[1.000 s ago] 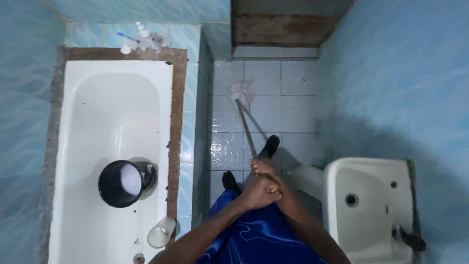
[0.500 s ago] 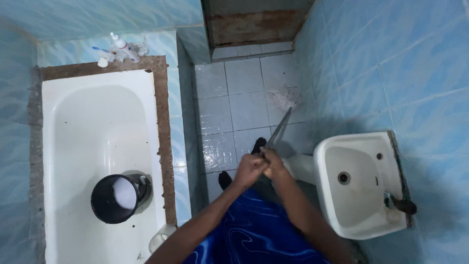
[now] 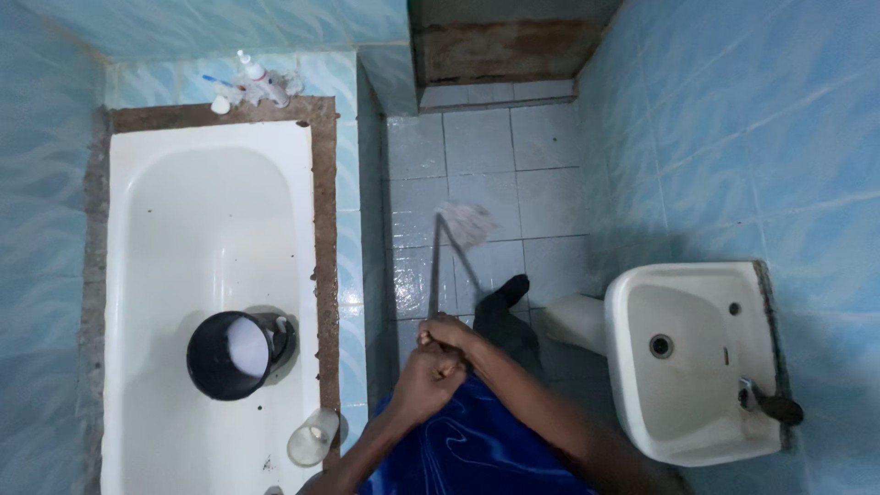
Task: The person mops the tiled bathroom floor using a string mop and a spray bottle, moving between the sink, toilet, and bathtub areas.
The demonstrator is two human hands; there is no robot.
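Both my hands grip the upper end of a mop handle [image 3: 434,270]. My left hand [image 3: 423,378] is the lower one, my right hand [image 3: 446,332] sits just above it on the stick. The stick runs up and away to a pale stringy mop head [image 3: 466,222] lying on the wet grey tiled floor [image 3: 481,147] in the middle of the narrow strip. My feet in dark footwear [image 3: 510,291] stand on the tiles below the mop head. I wear a shiny blue garment [image 3: 458,445].
A white bathtub [image 3: 160,183] fills the left, holding a black bucket [image 3: 227,356]; a clear cup [image 3: 310,437] sits on its brown rim. Toiletries [image 3: 252,81] stand at the tub's far corner. A white pedestal washbasin [image 3: 697,357] with a tap stands right. Blue tiled walls close in.
The mop head swung from the right side of the floor near the wall back to the middle-left. My hands shifted left and lower with the handle.
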